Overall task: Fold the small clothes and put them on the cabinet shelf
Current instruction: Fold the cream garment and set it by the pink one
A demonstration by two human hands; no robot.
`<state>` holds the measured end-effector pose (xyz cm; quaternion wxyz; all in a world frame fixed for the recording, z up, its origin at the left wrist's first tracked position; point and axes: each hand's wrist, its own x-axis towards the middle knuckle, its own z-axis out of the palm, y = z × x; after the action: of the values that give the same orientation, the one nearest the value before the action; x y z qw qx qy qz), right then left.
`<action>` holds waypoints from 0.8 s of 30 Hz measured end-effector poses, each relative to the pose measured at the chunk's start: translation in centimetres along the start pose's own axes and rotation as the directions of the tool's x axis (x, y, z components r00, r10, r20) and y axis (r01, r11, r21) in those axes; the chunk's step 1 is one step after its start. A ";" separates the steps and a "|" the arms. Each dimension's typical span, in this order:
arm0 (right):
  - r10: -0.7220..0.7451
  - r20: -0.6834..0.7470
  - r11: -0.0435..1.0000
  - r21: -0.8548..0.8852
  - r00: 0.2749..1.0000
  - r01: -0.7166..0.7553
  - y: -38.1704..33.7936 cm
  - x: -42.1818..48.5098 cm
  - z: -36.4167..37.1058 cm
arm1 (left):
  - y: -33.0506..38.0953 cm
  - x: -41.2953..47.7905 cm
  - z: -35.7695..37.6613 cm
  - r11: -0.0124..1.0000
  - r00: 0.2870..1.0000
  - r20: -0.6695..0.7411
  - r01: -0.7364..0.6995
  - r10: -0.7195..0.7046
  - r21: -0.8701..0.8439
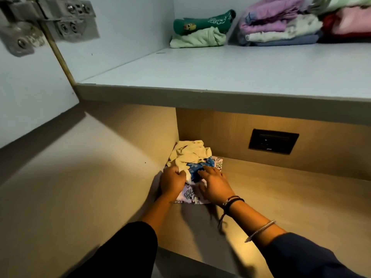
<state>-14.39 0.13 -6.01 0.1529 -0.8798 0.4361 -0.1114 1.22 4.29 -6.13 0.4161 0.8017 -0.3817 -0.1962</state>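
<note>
A small pile of clothes lies in the back left corner of the lower wooden shelf point(281, 189): a cream garment point(188, 153) on top, a blue printed piece point(198, 167) under it, and a pale printed piece point(190, 194) at the bottom. My left hand point(171, 182) is shut on the edge of the cream garment at the pile's left side. Fingers spread, my right hand point(213, 184) rests flat on the blue and pale pieces. Folded clothes sit at the back of the upper shelf point(200, 77): a green and mint stack point(200, 30) and a taller pastel stack point(281, 27).
The cabinet door point(30, 87) stands open at the left with a metal hinge point(46, 19) near the top. A dark socket plate point(273, 141) sits in the lower shelf's back wall. More pink and red folded clothes point(349, 21) are at the upper right.
</note>
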 end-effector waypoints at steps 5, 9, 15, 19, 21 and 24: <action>0.027 -0.144 0.995 0.097 0.989 -0.013 1.7 -0.1 -2.5 | 3.2 -1.6 -2.7 0.945 0.963 0.127 -0.197 0.236 -0.263; 0.011 -0.118 0.995 0.098 0.993 0.000 1.9 -0.3 -4.0 | 7.6 -3.4 -6.0 0.864 0.900 0.185 -0.295 0.395 -0.408; 0.042 -0.424 0.964 0.256 0.905 0.075 1.9 -2.9 -5.1 | 11.8 -6.3 -9.2 0.806 0.847 0.156 -0.404 0.508 -0.432; 0.221 -0.535 0.881 0.469 0.816 0.069 3.9 -5.4 -7.6 | 11.9 -7.3 -9.9 0.795 0.872 0.039 -0.427 0.489 -0.431; 0.335 -0.535 0.847 0.531 0.775 0.000 5.9 -6.7 -9.3 | 11.8 -7.5 -10.0 0.802 0.874 0.000 -0.446 0.486 -0.398; 0.389 -0.521 0.848 0.525 0.760 -0.074 9.5 -8.7 -12.2 | 12.0 -7.6 -9.4 0.808 0.843 0.004 -0.515 0.539 -0.287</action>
<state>-30.56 -0.47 1.29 0.2274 -0.6677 0.5293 -0.4716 -3.04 10.73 9.12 0.5442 0.5896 -0.5755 -0.1580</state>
